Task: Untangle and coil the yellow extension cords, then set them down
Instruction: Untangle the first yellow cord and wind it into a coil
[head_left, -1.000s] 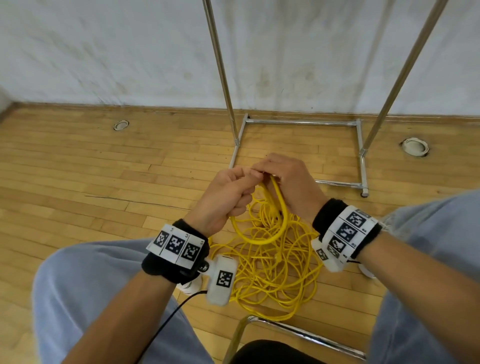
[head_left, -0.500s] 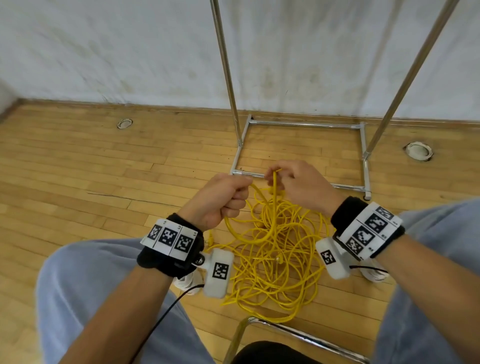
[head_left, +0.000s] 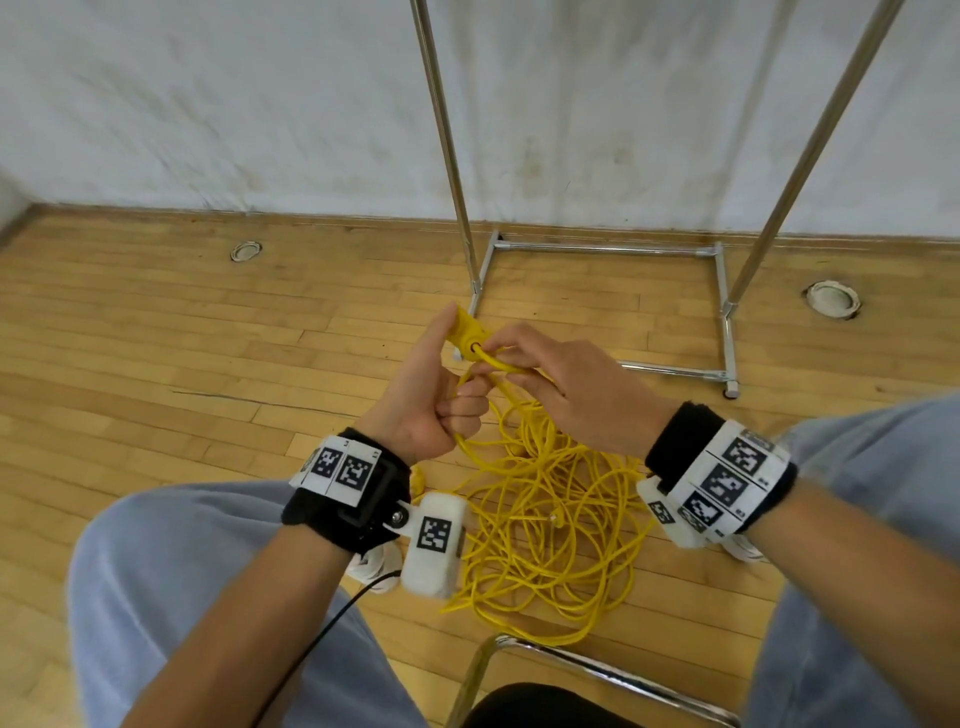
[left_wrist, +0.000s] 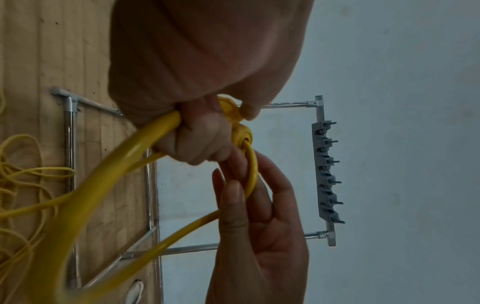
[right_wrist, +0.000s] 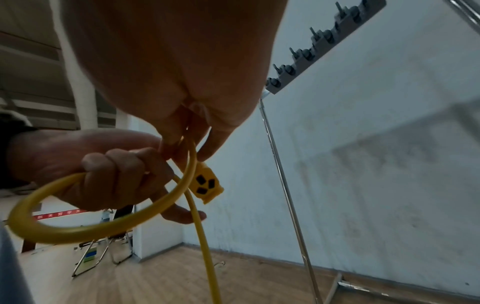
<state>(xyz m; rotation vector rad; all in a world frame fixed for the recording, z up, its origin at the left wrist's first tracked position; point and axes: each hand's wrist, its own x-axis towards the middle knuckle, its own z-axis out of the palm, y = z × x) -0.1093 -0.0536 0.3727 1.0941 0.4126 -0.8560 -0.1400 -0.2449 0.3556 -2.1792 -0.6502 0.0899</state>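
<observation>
Cords (head_left: 545, 519) are lying tangled on the floor (head_left: 156, 364) between the knees. The left hand (head_left: 421, 410) is gripping a loop and the socket (head_left: 467, 332); the right hand (head_left: 566, 395) is pinching cord beside the socket.

Two hands are showing: one left hand (head_left: 426, 405) and one right hand (head_left: 576, 395). One yellow socket end (head_left: 467, 332) is sticking up between them, with three dark slots showing on its face in the right wrist view. One tangled heap of yellow cord (head_left: 545, 525) is lying on the floor; how many separate cords are making it up, I cannot tell. One metal rack (head_left: 722, 312) is standing behind, rising on two upright poles. Two round floor fittings (head_left: 831, 299) are sitting in the boards.
</observation>
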